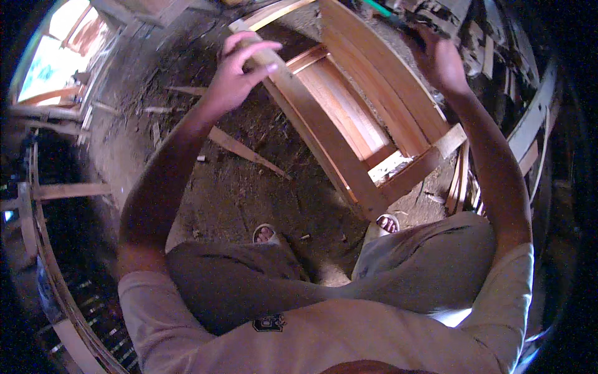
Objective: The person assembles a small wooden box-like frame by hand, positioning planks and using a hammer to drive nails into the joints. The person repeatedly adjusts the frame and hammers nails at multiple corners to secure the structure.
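Note:
A long wooden frame (324, 134), box-like with side rails and an inner panel, lies on the floor in front of my feet. My left hand (240, 71) grips the far end of its left rail, fingers over the top and thumb on the near side. Beyond the frame's right side, my right hand (439, 59) is raised and closed around a thin tool with a green length (377, 7). The tool's dark part runs into my fingers, and its far end is cut off by the picture's top edge. Its kind cannot be made out.
Wood scraps (246, 153) and chips litter the dirt floor left of the frame. Boards and offcuts (489, 53) are piled at the far right. A slatted wooden structure (68, 311) stands at my left, and a bright opening (53, 68) is at the far left.

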Tool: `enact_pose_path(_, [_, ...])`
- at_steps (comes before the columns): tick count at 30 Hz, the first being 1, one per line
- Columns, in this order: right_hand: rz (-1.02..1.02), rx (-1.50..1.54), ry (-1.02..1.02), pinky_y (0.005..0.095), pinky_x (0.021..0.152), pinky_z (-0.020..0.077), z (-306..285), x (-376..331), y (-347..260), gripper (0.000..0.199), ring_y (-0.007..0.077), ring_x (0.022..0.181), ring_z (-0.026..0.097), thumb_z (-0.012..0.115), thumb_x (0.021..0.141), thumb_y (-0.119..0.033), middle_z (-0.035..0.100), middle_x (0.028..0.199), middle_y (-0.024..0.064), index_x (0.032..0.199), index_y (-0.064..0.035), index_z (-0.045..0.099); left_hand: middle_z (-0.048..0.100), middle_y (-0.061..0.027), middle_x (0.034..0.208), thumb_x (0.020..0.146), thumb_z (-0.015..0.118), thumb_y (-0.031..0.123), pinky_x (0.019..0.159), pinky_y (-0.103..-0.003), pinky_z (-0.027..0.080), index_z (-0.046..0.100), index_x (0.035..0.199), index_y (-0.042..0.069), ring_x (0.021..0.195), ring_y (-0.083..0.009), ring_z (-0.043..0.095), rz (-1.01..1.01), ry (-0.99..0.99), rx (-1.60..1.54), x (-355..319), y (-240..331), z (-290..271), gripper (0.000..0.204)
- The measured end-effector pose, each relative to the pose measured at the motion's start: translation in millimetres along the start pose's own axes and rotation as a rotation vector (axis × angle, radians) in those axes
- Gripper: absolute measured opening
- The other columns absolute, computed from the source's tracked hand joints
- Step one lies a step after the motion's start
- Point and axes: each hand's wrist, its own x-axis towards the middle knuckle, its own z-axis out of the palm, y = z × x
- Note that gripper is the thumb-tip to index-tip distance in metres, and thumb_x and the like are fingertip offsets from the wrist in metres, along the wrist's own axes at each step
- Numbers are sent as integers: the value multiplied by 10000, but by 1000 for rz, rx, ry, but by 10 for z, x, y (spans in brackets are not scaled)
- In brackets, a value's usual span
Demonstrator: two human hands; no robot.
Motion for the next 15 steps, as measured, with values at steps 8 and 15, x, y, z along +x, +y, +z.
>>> enact_pose_path(8, [49,15,-62,524,757,564,-45,-30,-100,385,453,875,700,655,993,-365,717,962,250,1252,-82,655,459,-126,1500,885,802,251,1176,-389,334,802,1069,173,1423,-287,410,79,-232,-60,182,48,141,200])
enact_pose_path(15, [80,17,-79,554,747,561,-24,1,-125,349,476,870,693,643,995,-350,709,972,263,1212,-77,665,542,-98,1424,893,791,249,1058,-359,432,798,956,92,1273,-224,547,14,-219,-154,282,21,198,170])
